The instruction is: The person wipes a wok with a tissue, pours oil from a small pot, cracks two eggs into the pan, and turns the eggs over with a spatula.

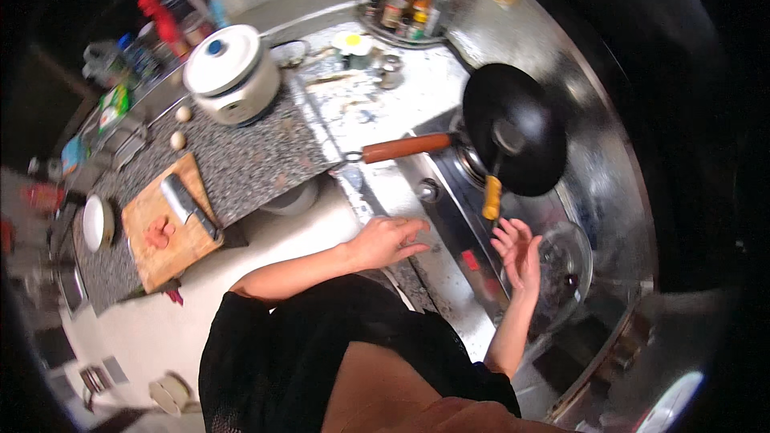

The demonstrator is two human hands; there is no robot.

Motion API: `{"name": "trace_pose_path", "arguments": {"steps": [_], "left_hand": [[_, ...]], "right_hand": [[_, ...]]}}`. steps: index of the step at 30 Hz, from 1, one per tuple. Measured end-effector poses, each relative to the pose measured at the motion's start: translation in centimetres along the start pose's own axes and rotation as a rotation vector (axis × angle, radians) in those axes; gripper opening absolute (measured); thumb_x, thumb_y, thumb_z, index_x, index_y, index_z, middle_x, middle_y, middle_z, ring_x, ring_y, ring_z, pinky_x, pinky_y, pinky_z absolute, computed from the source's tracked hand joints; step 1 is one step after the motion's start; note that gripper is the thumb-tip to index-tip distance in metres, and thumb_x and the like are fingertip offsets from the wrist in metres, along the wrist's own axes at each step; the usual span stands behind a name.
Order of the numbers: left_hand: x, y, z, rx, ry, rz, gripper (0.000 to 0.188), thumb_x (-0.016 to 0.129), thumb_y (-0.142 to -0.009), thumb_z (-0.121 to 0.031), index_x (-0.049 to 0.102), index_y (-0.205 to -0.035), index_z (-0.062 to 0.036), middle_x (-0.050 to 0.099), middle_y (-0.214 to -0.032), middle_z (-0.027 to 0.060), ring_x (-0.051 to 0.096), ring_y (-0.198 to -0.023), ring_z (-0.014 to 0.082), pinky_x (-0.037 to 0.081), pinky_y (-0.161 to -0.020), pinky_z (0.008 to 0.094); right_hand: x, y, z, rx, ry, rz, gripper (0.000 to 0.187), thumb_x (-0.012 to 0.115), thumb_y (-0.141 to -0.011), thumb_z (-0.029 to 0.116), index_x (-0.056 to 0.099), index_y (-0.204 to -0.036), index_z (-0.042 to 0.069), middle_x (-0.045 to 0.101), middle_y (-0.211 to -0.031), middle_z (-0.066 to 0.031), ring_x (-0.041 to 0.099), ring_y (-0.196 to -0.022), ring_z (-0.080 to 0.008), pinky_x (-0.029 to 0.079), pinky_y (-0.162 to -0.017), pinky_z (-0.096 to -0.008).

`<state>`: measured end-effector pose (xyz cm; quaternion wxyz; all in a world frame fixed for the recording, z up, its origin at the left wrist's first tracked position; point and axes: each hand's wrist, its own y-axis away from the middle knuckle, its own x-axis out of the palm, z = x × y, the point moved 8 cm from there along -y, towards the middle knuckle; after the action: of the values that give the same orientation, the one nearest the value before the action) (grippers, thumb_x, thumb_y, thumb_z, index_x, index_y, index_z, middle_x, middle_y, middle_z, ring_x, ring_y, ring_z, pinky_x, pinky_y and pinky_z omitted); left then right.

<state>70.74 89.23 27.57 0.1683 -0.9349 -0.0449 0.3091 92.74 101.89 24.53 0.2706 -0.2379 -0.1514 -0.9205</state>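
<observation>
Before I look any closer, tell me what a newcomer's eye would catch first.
Probably the big black wok at right, over the stove burner, with a yellow-handled utensil resting in it. Next, the white lidded cooker on the speckled counter at upper left. Then the wooden board below and left of it, bearing a knife and pink pieces.

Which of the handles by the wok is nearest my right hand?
The yellow handle, just ahead of your right hand; the wok's reddish-brown handle lies farther left.
</observation>
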Motion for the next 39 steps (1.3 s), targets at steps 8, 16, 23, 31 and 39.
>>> {"name": "trace_pose_path", "arguments": {"steps": [8,16,23,31,39], "left_hand": [[-8.5,16.5,6.6,-0.429,-0.065,-0.295,0.018,0.063,-0.076,-0.021,0.058,-0.084,-0.0062,0.055,-0.059,0.0064,0.053,-0.050,0.0168,0.043,-0.047,0.0297],[-15.0,34.9,9.2,-0.808,-0.021,-0.671,0.013,0.062,-0.077,-0.016,0.057,-0.080,-0.0044,0.053,-0.054,0.0046,0.049,-0.046,0.0122,0.041,-0.046,0.0258],[-15.8,46.2,7.7,-1.015,0.000,-0.879,0.016,0.061,-0.077,-0.020,0.058,-0.078,-0.0042,0.053,-0.055,0.0092,0.052,-0.048,0.0206,0.042,-0.048,0.0296],[-14.8,52.3,6.0,-1.189,0.008,-1.124,0.016,0.062,-0.077,-0.018,0.059,-0.078,-0.0029,0.056,-0.057,0.0077,0.050,-0.048,0.0138,0.042,-0.048,0.0258],[-10.7,54.5,5.1,-1.390,-0.011,-1.322,0.021,0.059,-0.079,-0.027,0.062,-0.079,-0.0056,0.057,-0.058,0.0092,0.053,-0.050,0.0195,0.043,-0.050,0.0303]], "right_hand": [[7.8,-8.0,-3.4,0.240,-0.988,0.065,0.016,0.048,-0.087,0.016,0.045,-0.087,0.001,0.034,-0.062,0.0004,0.036,-0.053,-0.0084,0.033,-0.050,-0.0220],[26.6,-5.1,-11.5,-0.055,0.454,0.174,0.021,0.043,-0.089,0.017,0.035,-0.108,0.011,0.038,-0.064,0.0001,0.038,-0.052,-0.0064,0.036,-0.046,-0.0191],[41.3,-5.0,-27.3,-0.537,1.202,0.830,0.029,0.047,-0.084,0.016,0.037,-0.110,0.007,0.051,-0.077,-0.0103,0.053,-0.064,-0.0248,0.042,-0.058,-0.0364],[48.9,-5.9,-40.3,-0.464,1.523,1.068,0.023,0.048,-0.084,0.019,0.037,-0.101,0.007,0.054,-0.087,-0.0213,0.051,-0.080,-0.0418,0.040,-0.062,-0.0464],[49.3,-11.0,-46.0,-0.572,1.519,1.193,0.038,0.057,-0.077,0.013,0.045,-0.113,0.007,0.055,-0.097,-0.0183,0.052,-0.088,-0.0359,0.041,-0.075,-0.0421]]}}
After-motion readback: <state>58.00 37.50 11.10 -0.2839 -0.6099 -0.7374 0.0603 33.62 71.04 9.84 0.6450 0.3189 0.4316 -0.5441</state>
